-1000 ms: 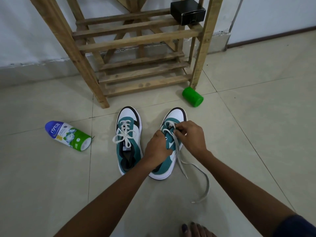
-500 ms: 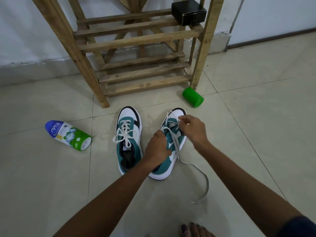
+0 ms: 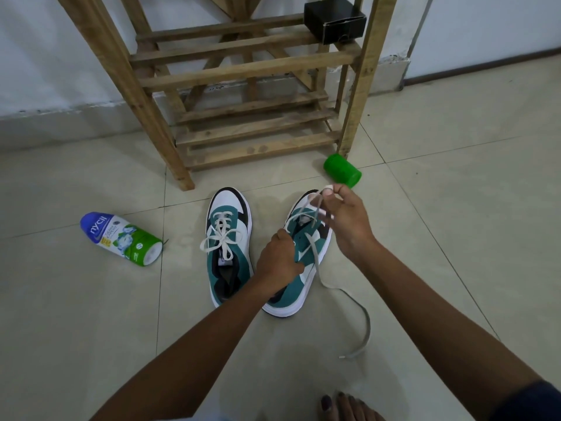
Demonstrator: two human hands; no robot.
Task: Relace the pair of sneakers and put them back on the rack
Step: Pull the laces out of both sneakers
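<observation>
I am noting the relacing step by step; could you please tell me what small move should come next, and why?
Probably keep drawing the lace up through the eyelet until its slack is gone. The right hand pinches it above the right sneaker, which the left hand steadies, and a long tail lies loose on the floor.
</observation>
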